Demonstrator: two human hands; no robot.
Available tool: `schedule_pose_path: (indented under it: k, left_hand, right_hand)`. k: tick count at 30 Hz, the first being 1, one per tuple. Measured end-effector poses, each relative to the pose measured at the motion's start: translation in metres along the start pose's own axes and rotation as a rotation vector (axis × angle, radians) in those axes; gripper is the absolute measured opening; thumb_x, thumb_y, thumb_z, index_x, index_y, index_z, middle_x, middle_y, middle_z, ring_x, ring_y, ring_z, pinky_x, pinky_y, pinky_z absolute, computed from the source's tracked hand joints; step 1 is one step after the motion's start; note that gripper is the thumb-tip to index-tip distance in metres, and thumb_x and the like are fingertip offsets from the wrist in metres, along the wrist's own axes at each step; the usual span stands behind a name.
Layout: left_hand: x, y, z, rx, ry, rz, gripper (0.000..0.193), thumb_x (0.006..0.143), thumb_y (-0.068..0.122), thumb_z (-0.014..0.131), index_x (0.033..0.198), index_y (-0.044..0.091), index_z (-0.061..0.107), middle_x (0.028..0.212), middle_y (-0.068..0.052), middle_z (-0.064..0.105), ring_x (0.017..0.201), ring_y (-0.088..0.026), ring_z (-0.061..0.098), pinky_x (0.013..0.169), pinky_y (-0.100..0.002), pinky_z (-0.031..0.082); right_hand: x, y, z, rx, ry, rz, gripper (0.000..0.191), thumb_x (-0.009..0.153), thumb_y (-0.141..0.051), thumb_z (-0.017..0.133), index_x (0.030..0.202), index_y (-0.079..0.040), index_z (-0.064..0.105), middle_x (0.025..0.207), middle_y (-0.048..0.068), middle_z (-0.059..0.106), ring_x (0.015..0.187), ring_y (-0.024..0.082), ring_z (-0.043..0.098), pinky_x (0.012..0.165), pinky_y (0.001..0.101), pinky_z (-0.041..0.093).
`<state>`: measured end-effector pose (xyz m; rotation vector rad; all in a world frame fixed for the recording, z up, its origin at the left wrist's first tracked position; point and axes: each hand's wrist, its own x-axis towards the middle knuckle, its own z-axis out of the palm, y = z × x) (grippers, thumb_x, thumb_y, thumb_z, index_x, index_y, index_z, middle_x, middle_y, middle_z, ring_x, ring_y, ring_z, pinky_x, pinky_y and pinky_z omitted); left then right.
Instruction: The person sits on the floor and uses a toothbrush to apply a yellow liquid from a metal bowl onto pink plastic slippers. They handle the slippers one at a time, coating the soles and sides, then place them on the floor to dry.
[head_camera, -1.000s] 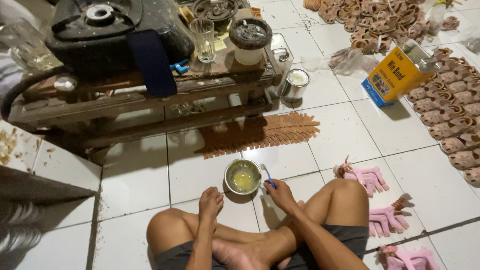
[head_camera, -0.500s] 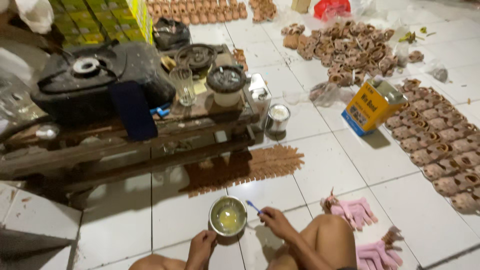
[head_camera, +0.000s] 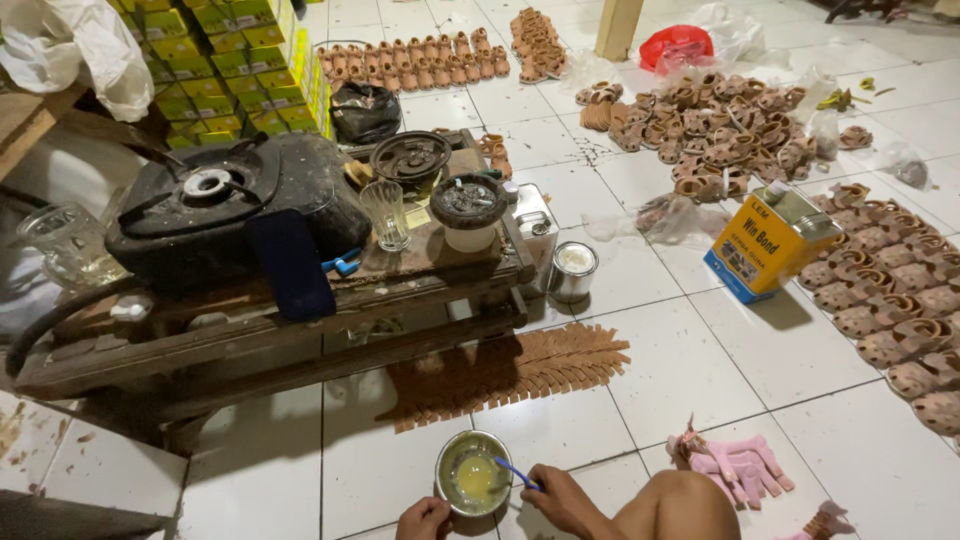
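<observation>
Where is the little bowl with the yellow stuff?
The bowl sits on the white floor at the bottom middle of the head view, between the left hand and right hand, below the brown strips.

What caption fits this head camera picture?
Right hand dips a blue brush into a bowl steadied by the left hand.

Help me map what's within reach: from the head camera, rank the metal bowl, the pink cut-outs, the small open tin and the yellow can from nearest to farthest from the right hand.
From the right hand:
1. Metal bowl, just left of it.
2. Pink cut-outs, on the floor to its right.
3. Small open tin, ahead by the low table.
4. Yellow can, far ahead and right.
</observation>
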<state>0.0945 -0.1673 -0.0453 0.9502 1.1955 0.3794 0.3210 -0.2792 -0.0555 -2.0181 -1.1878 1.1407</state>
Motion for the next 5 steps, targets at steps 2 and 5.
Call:
schedule_pose_path:
  k: [2,5]
  left_hand:
    - [0.0011,-0.0003,-0.0003,-0.014,-0.007,-0.009,0.019,0.091,0.013,0.073,0.092,-0.006,0.074,0.068,-0.012,0.069,0.056,-0.017,0.062,0.052,-0.03,0.05]
    - [0.0014,-0.0036,-0.0025,-0.04,-0.059,-0.001,0.019,0.091,0.013,0.073,0.092,-0.006,0.073,0.067,-0.013,0.067,0.054,-0.017,0.059,0.049,-0.031,0.047]
  right_hand:
    - [0.0011,0.0024,0.0025,0.011,-0.033,0.019,0.024,0.093,-0.026,0.068,0.09,-0.002,0.066,0.072,0.009,0.066,0.068,0.019,0.061,0.067,0.0357,0.05]
    - [0.0042,0.0063,0.0059,0.029,-0.051,0.022,0.028,0.095,-0.028,0.066,0.088,-0.001,0.066,0.068,0.008,0.065,0.064,0.018,0.061,0.065,0.0358,0.051]
